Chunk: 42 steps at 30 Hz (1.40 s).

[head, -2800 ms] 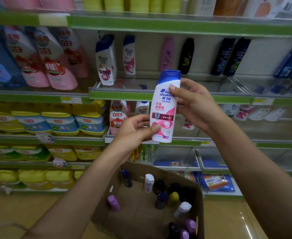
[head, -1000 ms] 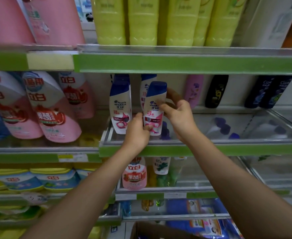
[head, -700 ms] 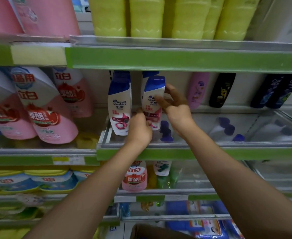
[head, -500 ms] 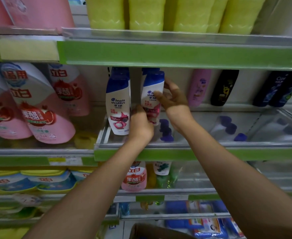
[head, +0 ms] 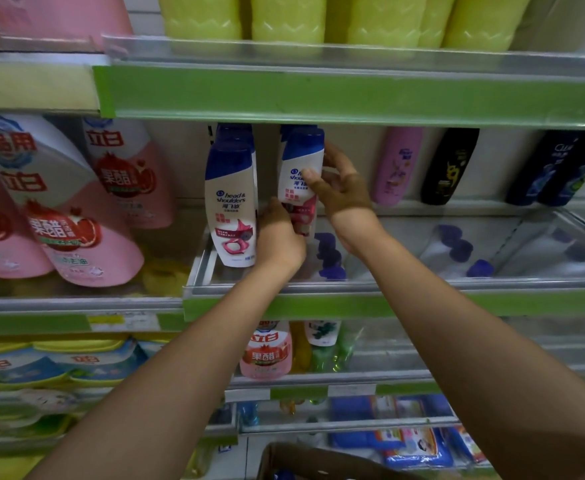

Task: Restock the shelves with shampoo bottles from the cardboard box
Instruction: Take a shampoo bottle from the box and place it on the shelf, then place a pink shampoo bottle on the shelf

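we have the white shampoo bottle (head: 299,181) with the blue cap upright on the middle shelf (head: 388,303), and we hold it with both hands so it cannot tip while we line it up. our right hand (head: 343,192) wraps the upper body from the side, thumb across the label and fingers curled behind, which steadies the top-heavy cap end. our left hand (head: 279,237) grips low at the bottle's base, fingers curled round it, so we can guide the foot into place; whether the base already rests on the shelf is hidden behind that hand.

the spot makes sense: just to the left stands a row of matching bottles (head: 230,206), same brand, label forward, so we set ours as a second row beside them, near but apart. another blue cap shows right behind ours, so it fronts its own file. further right stand a pink bottle (head: 396,166) and a black bottle (head: 448,166) at the back wall.

the cardboard box (head: 318,462) waits below, at the frame's lower edge, for our next pick.
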Available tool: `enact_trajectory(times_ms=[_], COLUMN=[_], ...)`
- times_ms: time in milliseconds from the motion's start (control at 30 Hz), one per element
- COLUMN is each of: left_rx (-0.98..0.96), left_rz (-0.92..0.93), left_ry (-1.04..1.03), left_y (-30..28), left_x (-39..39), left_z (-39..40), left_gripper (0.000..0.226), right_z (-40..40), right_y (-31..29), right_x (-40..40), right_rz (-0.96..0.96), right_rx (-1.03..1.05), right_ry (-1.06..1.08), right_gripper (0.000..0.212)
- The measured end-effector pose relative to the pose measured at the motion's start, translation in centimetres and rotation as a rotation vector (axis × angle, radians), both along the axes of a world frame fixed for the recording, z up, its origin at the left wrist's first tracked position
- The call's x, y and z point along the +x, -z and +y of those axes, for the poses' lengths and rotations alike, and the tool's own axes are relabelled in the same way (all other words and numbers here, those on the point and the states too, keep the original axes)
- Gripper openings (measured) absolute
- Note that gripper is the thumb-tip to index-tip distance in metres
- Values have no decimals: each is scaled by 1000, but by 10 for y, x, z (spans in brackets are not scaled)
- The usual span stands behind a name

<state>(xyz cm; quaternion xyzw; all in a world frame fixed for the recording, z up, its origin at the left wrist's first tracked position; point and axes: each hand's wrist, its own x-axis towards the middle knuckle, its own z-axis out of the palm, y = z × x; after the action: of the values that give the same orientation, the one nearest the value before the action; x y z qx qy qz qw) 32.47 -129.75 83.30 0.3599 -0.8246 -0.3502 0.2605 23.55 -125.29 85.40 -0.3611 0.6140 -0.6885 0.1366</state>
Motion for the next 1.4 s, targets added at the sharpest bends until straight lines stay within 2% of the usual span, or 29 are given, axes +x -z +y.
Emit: enact_trajectory(times_ms=[133, 267, 367, 500, 600, 667, 800, 1000, 1233, 1400], left_rx=[17, 88, 141, 184, 160, 170, 306, 421, 473, 524], left_rz=[-71, -42, 55, 214, 257, 227, 153, 30, -98, -157], left_ry=[28, 61, 69, 55, 34, 8, -9, -88, -216, -200], left_y=[-6, -13, -15, -8, 11, 35, 92, 171, 248, 297], left_x=[7, 25, 46, 83, 112, 128, 161, 217, 266, 282], left_z=[6, 17, 35, 76, 115, 138, 179, 216, 203, 177], left_gripper=[34, 29, 33, 50, 49, 47, 42, 29, 21, 23], right_z=[6, 26, 61, 124, 167, 192, 228, 255, 248, 230], right_y=[-2, -10, -10, 3, 22, 42, 93, 180, 274, 354], right_x=[-2, 5, 22, 52, 78, 94, 126, 170, 206, 240], right_rz=[-5, -2, 23, 19, -31, -60, -150, -258, -389, -426], right_rx=[32, 82, 104, 134, 167, 212, 305, 510, 687, 836], right_ry=[11, 89, 96, 55, 7, -43, -119, -166, -152, -155], right_gripper=[68, 81, 78, 69, 64, 60, 53, 49, 45, 41])
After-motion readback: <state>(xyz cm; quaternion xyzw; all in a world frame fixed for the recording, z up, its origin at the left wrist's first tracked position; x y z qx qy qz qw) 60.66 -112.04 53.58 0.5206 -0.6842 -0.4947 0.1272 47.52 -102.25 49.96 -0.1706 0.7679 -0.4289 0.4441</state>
